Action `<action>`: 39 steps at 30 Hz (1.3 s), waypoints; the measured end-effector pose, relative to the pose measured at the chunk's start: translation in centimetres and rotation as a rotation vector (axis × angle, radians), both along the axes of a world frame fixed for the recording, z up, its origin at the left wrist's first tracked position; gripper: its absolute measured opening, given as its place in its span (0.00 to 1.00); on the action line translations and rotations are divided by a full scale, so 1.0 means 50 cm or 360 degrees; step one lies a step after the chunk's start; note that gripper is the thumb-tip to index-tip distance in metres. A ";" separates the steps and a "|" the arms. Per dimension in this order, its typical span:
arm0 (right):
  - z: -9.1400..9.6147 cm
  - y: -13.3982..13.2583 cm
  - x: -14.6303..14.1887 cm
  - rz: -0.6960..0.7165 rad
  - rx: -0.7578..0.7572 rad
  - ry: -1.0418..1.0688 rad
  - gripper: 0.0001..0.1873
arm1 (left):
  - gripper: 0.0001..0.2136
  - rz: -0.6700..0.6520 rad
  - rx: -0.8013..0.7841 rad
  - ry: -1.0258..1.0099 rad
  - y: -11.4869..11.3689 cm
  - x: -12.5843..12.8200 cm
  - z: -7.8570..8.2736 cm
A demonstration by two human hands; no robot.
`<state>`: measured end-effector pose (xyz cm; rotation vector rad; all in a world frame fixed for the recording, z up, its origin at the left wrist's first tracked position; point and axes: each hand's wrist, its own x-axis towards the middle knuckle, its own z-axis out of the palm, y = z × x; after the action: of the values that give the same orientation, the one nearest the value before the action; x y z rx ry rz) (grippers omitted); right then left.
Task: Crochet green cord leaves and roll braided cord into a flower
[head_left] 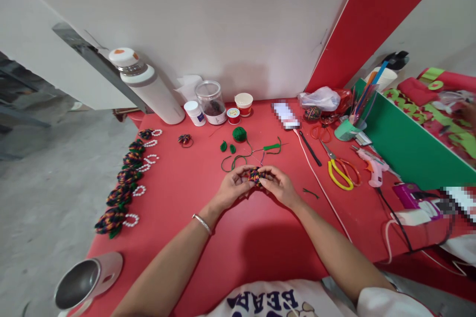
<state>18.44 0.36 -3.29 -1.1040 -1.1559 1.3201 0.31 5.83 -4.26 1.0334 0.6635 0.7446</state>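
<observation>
Both my hands meet above the middle of the red table (208, 193), pinching a small multicoloured yarn flower (255, 176) between them. My left hand (232, 189) grips its left side with curled fingers; a silver bangle sits on that wrist. My right hand (278, 184) grips its right side, fingers closed. Just beyond the flower lie a green yarn ball (239, 133), green yarn strands (233, 161) and two small green leaves (227, 147).
A row of several finished yarn flowers with pearl rings (124, 183) lines the table's left edge. Jars and a white flask (148, 86) stand at the back. Yellow scissors (339, 173), a glue gun (374, 167), a pen cup (348, 129) and cables lie right. A steel cup (84, 282) sits front left.
</observation>
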 end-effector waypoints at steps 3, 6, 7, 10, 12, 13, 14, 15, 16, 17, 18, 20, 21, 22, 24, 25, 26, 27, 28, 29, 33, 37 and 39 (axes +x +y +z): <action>0.005 -0.002 0.001 0.0051 0.0096 -0.0017 0.17 | 0.24 0.0017 -0.0023 -0.0011 -0.001 0.002 0.010; 0.002 -0.001 0.001 0.0033 0.0081 -0.0097 0.19 | 0.24 0.0027 -0.0036 -0.0009 -0.002 0.003 0.013; -0.001 -0.001 0.000 0.0019 0.0072 -0.0122 0.19 | 0.24 0.0033 -0.0033 -0.0006 -0.002 0.003 0.012; -0.010 0.001 0.000 -0.0006 0.0068 -0.0182 0.20 | 0.24 0.0036 -0.0018 -0.0024 -0.002 0.004 0.001; -0.014 0.002 0.001 -0.0016 0.0081 -0.0227 0.21 | 0.24 0.0041 -0.0015 -0.0042 -0.002 0.004 -0.006; -0.016 0.002 0.002 -0.0019 0.0087 -0.0245 0.22 | 0.24 0.0044 -0.0016 -0.0046 -0.002 0.003 -0.008; -0.017 0.002 0.002 -0.0019 0.0092 -0.0255 0.22 | 0.24 0.0042 -0.0021 -0.0044 -0.002 0.003 -0.009; -0.017 0.002 0.002 -0.0016 0.0098 -0.0257 0.22 | 0.24 0.0039 -0.0027 -0.0040 -0.001 0.002 -0.008; -0.018 0.001 0.002 -0.0013 0.0106 -0.0252 0.22 | 0.24 0.0032 -0.0033 -0.0035 -0.001 0.002 -0.006; -0.018 0.001 0.002 -0.0007 0.0111 -0.0242 0.22 | 0.24 0.0029 -0.0038 -0.0026 -0.001 0.002 -0.003; -0.018 0.000 0.001 0.0000 0.0109 -0.0229 0.23 | 0.23 0.0033 -0.0043 -0.0012 -0.001 0.001 0.000; -0.018 -0.002 0.000 0.0011 0.0090 -0.0202 0.27 | 0.21 0.0055 -0.0051 0.0024 -0.002 0.002 0.007; -0.018 -0.003 0.000 0.0013 0.0075 -0.0184 0.29 | 0.21 0.0066 -0.0054 0.0041 -0.002 0.003 0.010; -0.018 -0.004 0.000 0.0015 0.0064 -0.0164 0.31 | 0.21 0.0073 -0.0057 0.0053 -0.003 0.004 0.012; -0.017 -0.005 0.001 0.0026 0.0074 -0.0118 0.33 | 0.21 0.0077 -0.0059 0.0046 -0.004 0.007 0.014; -0.016 -0.006 0.001 0.0034 0.0086 -0.0096 0.33 | 0.21 0.0077 -0.0060 0.0036 -0.004 0.008 0.014; -0.015 -0.006 0.001 0.0038 0.0093 -0.0084 0.33 | 0.21 0.0083 -0.0062 0.0031 -0.005 0.009 0.014; -0.014 -0.006 0.001 0.0036 0.0093 -0.0087 0.32 | 0.21 0.0091 -0.0062 0.0033 -0.005 0.009 0.014; -0.012 -0.006 0.001 0.0024 0.0089 -0.0108 0.32 | 0.22 0.0101 -0.0061 0.0044 -0.005 0.009 0.013; -0.010 -0.005 0.001 0.0005 0.0082 -0.0143 0.31 | 0.21 0.0107 -0.0059 0.0061 -0.004 0.009 0.012; -0.005 -0.006 -0.001 -0.0021 0.0085 -0.0277 0.29 | 0.19 0.0092 -0.0058 0.0106 -0.001 0.004 0.010; 0.000 -0.008 0.000 0.0006 0.0110 -0.0324 0.29 | 0.17 0.0050 -0.0062 0.0102 0.002 0.002 0.009; 0.002 -0.009 -0.001 0.0002 0.0145 -0.0333 0.29 | 0.17 0.0044 -0.0077 0.0101 0.003 0.003 0.007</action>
<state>18.40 -0.10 -3.17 -1.1954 -1.3567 1.1614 0.44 5.97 -3.92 1.0085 0.7485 0.7191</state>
